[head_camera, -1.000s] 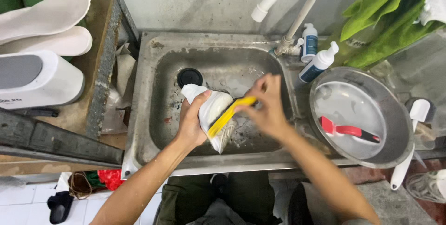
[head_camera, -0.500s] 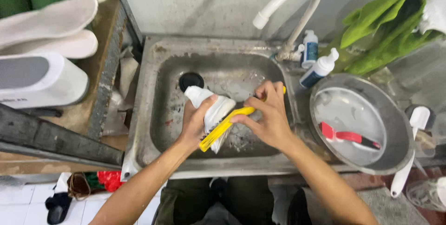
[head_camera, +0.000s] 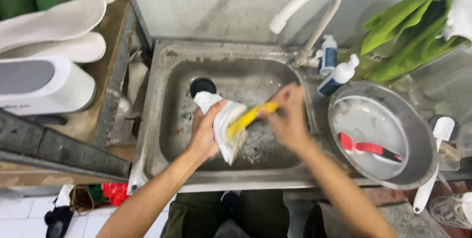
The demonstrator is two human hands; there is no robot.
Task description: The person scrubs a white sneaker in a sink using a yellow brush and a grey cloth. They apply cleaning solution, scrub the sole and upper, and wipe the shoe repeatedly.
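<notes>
A white shoe (head_camera: 222,122), held sole-up over the middle of a steel sink (head_camera: 162,120), takes a scrubbing from a yellow brush (head_camera: 250,116) at the centre of the frame. The left hand (head_camera: 204,132) is clamped around the shoe's midsection, fingers wrapped over its upper edge, while the right hand (head_camera: 287,117), blurred with motion, is closed around the brush handle, whose bristle end meets the shoe. Judging by the grime and suds spread across the basin floor beneath the shoe, the wash looks to be mid-course: the scrubbing is under way, and no rinse shows, since the white tap (head_camera: 314,16) arching over the basin at upper centre runs no visible water. The drain (head_camera: 202,86) sits open just above and left of the shoe. Right of the tap stand two small pump bottles (head_camera: 334,68), and further right a round metal basin (head_camera: 383,134) holds a red-and-black brush (head_camera: 368,148) lying idle. A green cloth (head_camera: 408,36) hangs in the upper right corner. At the upper left, on a wooden shelf, lie two white insoles (head_camera: 59,31) and a second white shoe (head_camera: 44,85), set well apart from the sink; whether those have been cleaned cannot be told.
</notes>
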